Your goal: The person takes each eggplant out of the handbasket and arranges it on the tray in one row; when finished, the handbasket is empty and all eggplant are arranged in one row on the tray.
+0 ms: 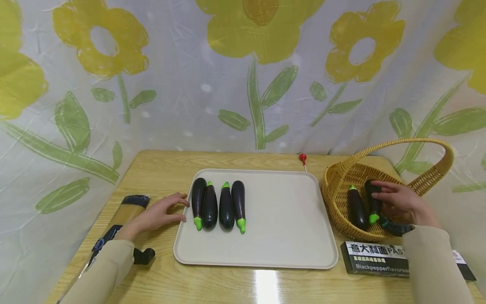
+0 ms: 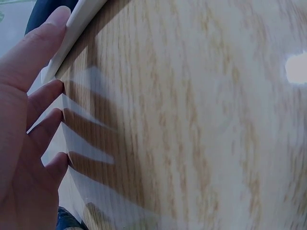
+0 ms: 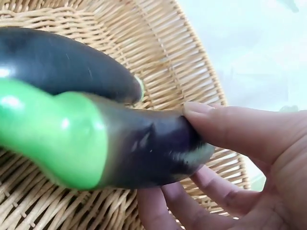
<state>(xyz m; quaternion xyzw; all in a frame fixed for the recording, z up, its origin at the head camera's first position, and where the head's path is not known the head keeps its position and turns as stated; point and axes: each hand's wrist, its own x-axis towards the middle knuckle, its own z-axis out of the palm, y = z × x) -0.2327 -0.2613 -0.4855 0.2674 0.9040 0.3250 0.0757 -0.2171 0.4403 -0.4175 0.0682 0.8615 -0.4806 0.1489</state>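
My right hand [image 1: 404,202] reaches into the wicker basket [image 1: 334,211] and grips an eggplant [image 3: 148,148] between thumb and fingers, its bright green stem end toward the wrist camera. Beside it in the basket lies a second eggplant [image 1: 357,209]. On the left, my left hand [image 1: 161,213] is at the left edge of the white tray [image 1: 281,223], its fingers loosely extended and holding nothing. Several dark eggplants [image 1: 226,209] lie side by side in the tray's left part, some with green ends toward me, others away.
A black pasta box [image 1: 376,259] lies in front of the basket, partly under my right sleeve. Near the left forearm is a brush-like thing [image 1: 129,211] with a dark band. A red lollipop-like item [image 1: 302,158] lies behind the tray. A flowered curtain [image 1: 182,105] hangs behind the table.
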